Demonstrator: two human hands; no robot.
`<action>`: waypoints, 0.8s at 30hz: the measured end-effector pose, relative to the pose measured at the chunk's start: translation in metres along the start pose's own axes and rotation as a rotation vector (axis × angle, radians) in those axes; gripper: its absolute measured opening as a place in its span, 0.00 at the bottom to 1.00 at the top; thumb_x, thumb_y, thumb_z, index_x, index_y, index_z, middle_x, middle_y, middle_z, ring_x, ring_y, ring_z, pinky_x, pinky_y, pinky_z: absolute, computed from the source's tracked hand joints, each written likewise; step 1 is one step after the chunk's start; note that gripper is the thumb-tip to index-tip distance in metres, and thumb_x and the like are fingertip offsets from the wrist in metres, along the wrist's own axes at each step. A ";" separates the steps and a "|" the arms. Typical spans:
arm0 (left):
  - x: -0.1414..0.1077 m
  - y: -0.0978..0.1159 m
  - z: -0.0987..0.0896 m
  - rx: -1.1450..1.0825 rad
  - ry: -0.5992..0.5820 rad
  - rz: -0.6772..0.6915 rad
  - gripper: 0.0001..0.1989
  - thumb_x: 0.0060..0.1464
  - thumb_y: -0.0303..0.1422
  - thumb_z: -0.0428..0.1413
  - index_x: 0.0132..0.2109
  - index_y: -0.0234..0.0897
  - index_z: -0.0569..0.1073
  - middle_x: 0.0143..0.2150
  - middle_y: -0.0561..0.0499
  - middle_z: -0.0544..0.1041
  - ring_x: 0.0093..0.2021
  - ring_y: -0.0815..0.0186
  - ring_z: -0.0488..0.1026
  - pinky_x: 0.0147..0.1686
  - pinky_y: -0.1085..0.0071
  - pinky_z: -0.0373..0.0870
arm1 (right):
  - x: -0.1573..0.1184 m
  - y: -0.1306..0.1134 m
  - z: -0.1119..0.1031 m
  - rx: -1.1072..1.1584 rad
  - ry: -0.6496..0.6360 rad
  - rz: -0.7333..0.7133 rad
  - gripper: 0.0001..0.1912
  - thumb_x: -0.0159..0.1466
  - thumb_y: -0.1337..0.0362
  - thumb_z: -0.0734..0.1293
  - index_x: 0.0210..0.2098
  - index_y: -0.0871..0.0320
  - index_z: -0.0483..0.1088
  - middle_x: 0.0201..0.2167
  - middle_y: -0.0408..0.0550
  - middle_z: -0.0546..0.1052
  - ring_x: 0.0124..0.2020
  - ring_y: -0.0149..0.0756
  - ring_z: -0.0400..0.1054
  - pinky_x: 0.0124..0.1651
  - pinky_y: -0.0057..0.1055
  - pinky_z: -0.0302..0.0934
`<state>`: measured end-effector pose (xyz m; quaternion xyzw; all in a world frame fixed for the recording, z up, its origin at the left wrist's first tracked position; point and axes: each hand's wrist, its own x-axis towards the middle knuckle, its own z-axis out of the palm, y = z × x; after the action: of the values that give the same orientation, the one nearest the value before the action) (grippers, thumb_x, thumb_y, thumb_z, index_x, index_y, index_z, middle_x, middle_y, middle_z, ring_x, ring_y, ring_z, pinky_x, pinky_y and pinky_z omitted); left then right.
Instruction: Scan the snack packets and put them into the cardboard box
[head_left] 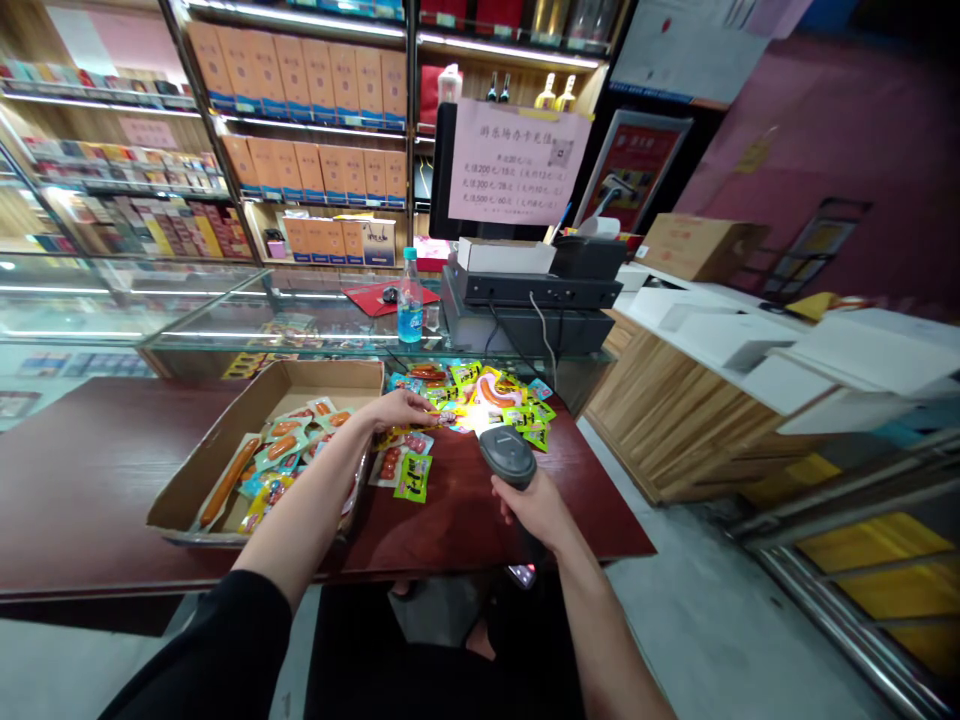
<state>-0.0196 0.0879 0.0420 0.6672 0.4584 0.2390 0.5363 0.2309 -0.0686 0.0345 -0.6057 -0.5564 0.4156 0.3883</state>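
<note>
My right hand [534,505] is wrapped round the handle of a dark grey barcode scanner [508,455]. Bright light from the scanner falls on the packets in front of it. My left hand [401,408] reaches across the box and pinches a small snack packet [444,419] at the edge of the pile. That pile of sausage packets [517,410], green, blue and clear, lies on the dark red table [585,510]. A green packet [413,478] lies nearer to me. Left of it, an open cardboard box [180,478] holds several more sausage packets, partly hidden by my left forearm.
Behind the table, a glass counter [322,300] carries a bottle of blue liquid [409,300] and a register with a monitor bearing a paper sign [517,160]. Stocked shelves [315,125] line the back. White boxes [862,350] and a carton [694,245] stand right.
</note>
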 end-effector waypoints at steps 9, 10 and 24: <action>-0.001 0.000 0.002 0.014 -0.035 0.012 0.19 0.37 0.43 0.67 0.36 0.37 0.81 0.33 0.51 0.81 0.32 0.67 0.74 0.35 0.76 0.68 | -0.002 0.001 -0.002 -0.005 0.001 -0.004 0.11 0.54 0.57 0.68 0.23 0.56 0.65 0.12 0.40 0.68 0.12 0.30 0.63 0.17 0.26 0.58; -0.001 -0.002 0.001 0.009 -0.047 0.020 0.19 0.37 0.43 0.67 0.37 0.37 0.82 0.33 0.51 0.81 0.32 0.68 0.74 0.35 0.76 0.68 | -0.003 0.000 -0.002 0.002 -0.002 -0.003 0.11 0.54 0.57 0.68 0.23 0.56 0.65 0.12 0.40 0.68 0.12 0.30 0.63 0.17 0.26 0.58; -0.032 0.008 -0.034 0.223 0.209 0.030 0.20 0.35 0.45 0.66 0.34 0.34 0.81 0.25 0.55 0.76 0.27 0.69 0.68 0.28 0.76 0.61 | -0.003 -0.008 0.005 -0.006 -0.098 -0.003 0.13 0.53 0.55 0.68 0.27 0.60 0.70 0.12 0.40 0.69 0.13 0.30 0.63 0.17 0.25 0.57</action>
<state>-0.0593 0.0772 0.0651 0.7008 0.5256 0.2627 0.4046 0.2233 -0.0709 0.0402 -0.5850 -0.5769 0.4427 0.3593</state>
